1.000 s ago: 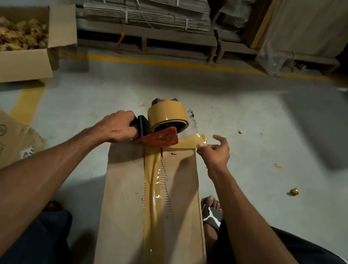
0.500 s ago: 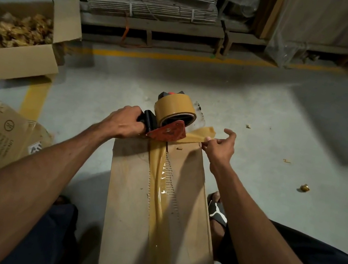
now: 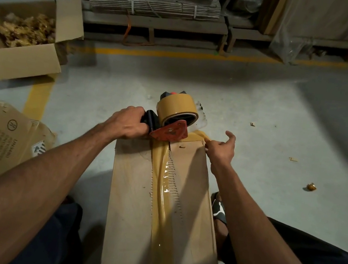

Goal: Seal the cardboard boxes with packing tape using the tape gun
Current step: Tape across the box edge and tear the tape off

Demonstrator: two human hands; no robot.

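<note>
Tape is the awkward material here: the glossy brown packing tape strip running along the centre seam of the flat brown cardboard box is thin, limp and sticky on one side, and it already looks rippled in its middle stretch, so it probably folds onto itself if left slack. The box lies on the grey concrete floor between the person's knees, its far end pointing away. At that far end sits the red-and-black tape gun with its brown roll, its red plate resting on the box's edge. The left hand is wrapped tightly round the black handle, which is the right place to hold: the tool looks light but stiff, and I judge the handle gives leverage to tilt the cutter down. The right hand pinches the loose tape end between thumb and fingers at the far right corner, with the index finger lifted free. Held there under tension the tape should stay flat; whether the cutter blade touches the tape cannot be told. The cardboard looks light and stiff enough to take pressing along the seam.
</note>
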